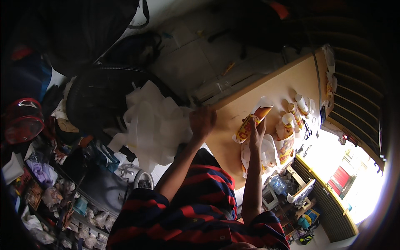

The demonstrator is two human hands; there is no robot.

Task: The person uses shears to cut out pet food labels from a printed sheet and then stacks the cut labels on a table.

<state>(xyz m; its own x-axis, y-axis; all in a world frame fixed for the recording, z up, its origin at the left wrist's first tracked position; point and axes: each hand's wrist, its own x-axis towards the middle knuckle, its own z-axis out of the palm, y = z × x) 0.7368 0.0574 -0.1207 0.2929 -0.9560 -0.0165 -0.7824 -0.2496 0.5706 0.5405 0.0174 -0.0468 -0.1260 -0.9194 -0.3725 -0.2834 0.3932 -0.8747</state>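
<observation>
My right hand point(257, 132) is wrapped round a rolled printed sheet point(243, 132), yellow and white with red print, its orange inner side showing at the open upper end. The roll is tilted above the wooden table point(225, 143). At the table's left edge my left hand point(203, 121) is closed, and what its fingers hold, if anything, is hidden. Right beside it a big loose heap of whitish translucent strips point(152, 125) spreads to the left. More printed rolls point(287, 126) lie on the table to the right of my right hand.
Scissors point(307, 130) lie near the table's right side, with white plastic bags point(266, 152) nearer me. A black chair point(89, 89) stands left behind the heap. A red helmet point(25, 121) and shelves of bagged goods fill the left. A blue water bottle point(278, 184) stands lower right.
</observation>
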